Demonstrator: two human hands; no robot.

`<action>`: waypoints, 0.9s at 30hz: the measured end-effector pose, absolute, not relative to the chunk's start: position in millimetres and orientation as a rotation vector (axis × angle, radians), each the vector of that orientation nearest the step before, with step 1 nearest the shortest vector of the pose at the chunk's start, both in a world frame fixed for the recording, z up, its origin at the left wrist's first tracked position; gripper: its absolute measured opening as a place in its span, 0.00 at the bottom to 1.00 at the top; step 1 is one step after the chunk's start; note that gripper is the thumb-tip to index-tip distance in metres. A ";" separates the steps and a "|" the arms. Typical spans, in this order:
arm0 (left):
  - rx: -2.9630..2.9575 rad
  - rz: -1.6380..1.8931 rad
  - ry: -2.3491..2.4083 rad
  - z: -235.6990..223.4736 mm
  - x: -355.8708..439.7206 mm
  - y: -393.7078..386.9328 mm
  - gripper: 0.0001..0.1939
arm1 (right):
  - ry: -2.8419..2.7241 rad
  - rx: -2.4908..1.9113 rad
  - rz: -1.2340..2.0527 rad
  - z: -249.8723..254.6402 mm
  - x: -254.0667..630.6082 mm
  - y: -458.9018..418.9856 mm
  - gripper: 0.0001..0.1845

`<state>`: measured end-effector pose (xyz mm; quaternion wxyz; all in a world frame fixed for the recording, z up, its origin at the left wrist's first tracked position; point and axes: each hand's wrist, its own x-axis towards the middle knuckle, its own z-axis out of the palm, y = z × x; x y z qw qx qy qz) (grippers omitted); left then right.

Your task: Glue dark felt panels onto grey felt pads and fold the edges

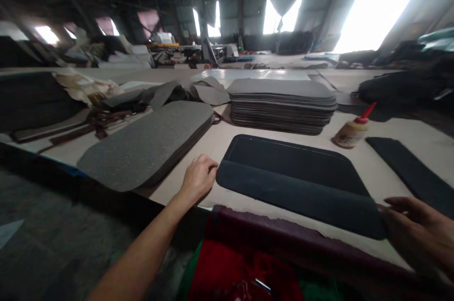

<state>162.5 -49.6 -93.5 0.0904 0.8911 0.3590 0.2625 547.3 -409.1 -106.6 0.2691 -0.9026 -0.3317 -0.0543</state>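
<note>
A black panel with rounded corners [283,154] lies flat on the table in front of me, a pale line running just inside its far edge. Along its near half lies a smooth black strip [291,194]. My left hand [200,176] is closed, thumb and fingertips pinching at the panel's left edge, where the strip ends. At the right end my right hand [420,223] has its fingers curled around the near corner; the exact grip there is partly hidden in shadow. Another black strip [411,168] rests farther right.
A glue bottle with a red nozzle [351,131] leans beyond the panel. Stacked grey sheets [282,107] stand behind it, and more speckled grey sheets [149,145] lie to the left. Dark red cloth [255,225] hangs along the table's near edge.
</note>
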 end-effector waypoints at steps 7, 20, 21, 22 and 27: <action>2.805 0.585 0.393 -68.8 213.8 -111.0 0.23 | -1.620 -2.120 -0.184 -90.3 429.8 -340.0 0.26; 3.016 -0.006 0.201 -95.3 217.5 -124.5 0.45 | -1.878 -2.354 -0.038 -104.6 407.2 -335.2 0.47; 3.032 0.011 0.248 -97.4 210.9 -117.2 0.44 | -1.837 -2.397 -0.034 -104.7 412.9 -342.4 0.48; 3.046 0.035 0.299 -100.2 203.8 -109.0 0.43 | -1.795 -2.437 -0.035 -105.3 419.2 -350.1 0.50; 3.101 0.233 0.426 -122.0 166.7 -61.9 0.41 | -1.614 -2.593 -0.070 -114.7 449.4 -387.8 0.54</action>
